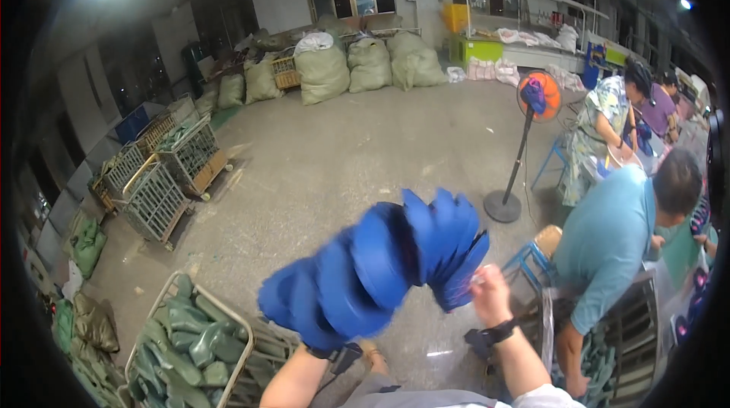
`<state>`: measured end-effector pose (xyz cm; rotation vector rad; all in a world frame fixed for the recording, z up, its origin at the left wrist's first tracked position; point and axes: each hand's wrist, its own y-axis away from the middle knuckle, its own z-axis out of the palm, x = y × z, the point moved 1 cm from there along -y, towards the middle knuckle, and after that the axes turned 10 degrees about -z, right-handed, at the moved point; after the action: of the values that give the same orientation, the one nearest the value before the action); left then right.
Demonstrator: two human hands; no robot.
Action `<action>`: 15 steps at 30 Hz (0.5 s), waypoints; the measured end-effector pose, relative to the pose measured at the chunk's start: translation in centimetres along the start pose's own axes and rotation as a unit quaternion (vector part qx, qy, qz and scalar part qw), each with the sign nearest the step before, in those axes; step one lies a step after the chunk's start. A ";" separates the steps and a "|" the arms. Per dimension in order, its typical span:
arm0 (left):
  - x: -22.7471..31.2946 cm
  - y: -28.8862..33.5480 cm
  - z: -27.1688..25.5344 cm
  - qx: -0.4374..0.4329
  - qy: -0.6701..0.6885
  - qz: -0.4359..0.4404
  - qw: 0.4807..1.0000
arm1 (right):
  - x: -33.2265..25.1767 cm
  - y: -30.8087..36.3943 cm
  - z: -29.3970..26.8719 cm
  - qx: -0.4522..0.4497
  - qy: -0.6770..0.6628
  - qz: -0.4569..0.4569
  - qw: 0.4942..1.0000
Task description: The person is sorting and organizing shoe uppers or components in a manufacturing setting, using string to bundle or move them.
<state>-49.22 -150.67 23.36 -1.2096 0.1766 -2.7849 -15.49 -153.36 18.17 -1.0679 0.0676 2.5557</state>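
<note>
A long, fanned bundle of blue curved pieces (372,260), which look like shoe uppers, hangs in the air before me, its left part blurred by motion. My left hand is hidden behind the bundle's lower left side; only the wrist, with a dark strap, and the forearm show. The bundle rests on or in that hand. At the bundle's right end, my right hand (492,298) is closed in a pinch. Something small and pale shows at its fingertips, too small to name. A patch of pinkish marking shows on the rightmost blue piece.
A wire cart of green boot-shaped pieces (190,339) stands at lower left. More wheeled cages (156,195) are beyond it. A co-worker in a teal top (604,233) leans into another cage at right. An orange fan (502,206) stands ahead. Large sacks (323,73) line the far wall.
</note>
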 end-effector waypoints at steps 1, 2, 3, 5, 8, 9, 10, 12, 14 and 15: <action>-2.9 -1.4 0.0 -0.007 0.010 -0.008 1.000 | 3.7 -2.2 -0.2 0.021 -0.050 0.053 0.997; -2.5 -3.7 -2.7 -0.011 0.018 -0.019 1.000 | 6.9 -4.8 0.3 0.060 -0.060 0.102 0.991; -2.7 -5.6 -3.5 -0.014 0.026 -0.033 0.999 | 10.1 -7.9 0.2 0.051 -0.105 0.183 0.976; -2.9 -11.6 -3.6 -0.011 0.043 -0.067 0.997 | 13.8 -11.6 0.9 -0.018 -0.134 0.249 0.959; -4.3 -20.9 -3.2 -0.026 0.078 -0.103 0.991 | 13.7 -17.8 6.8 -0.144 -0.340 0.247 0.896; -5.0 -24.9 -2.0 -0.020 0.080 -0.110 0.990 | 13.3 -19.6 10.5 -0.196 -0.414 0.230 0.859; -6.0 -28.3 -1.6 -0.027 0.086 -0.128 0.988 | 12.3 -21.5 12.9 -0.186 -0.413 0.220 0.864; -7.6 -34.1 -1.3 -0.046 0.087 -0.160 0.982 | 11.2 -25.6 16.0 -0.311 0.287 -0.022 0.906; -10.2 -41.3 2.0 -0.075 0.087 -0.195 0.974 | 14.0 -31.3 14.1 -0.131 -0.137 0.141 0.972; -11.0 -43.6 0.8 -0.087 0.084 -0.208 0.971 | 14.2 -33.7 14.1 -0.168 0.039 0.061 0.983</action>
<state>-43.12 -106.10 22.38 -1.1586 0.2053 -3.3032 -22.32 -114.90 21.60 -1.3236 -0.2971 2.6960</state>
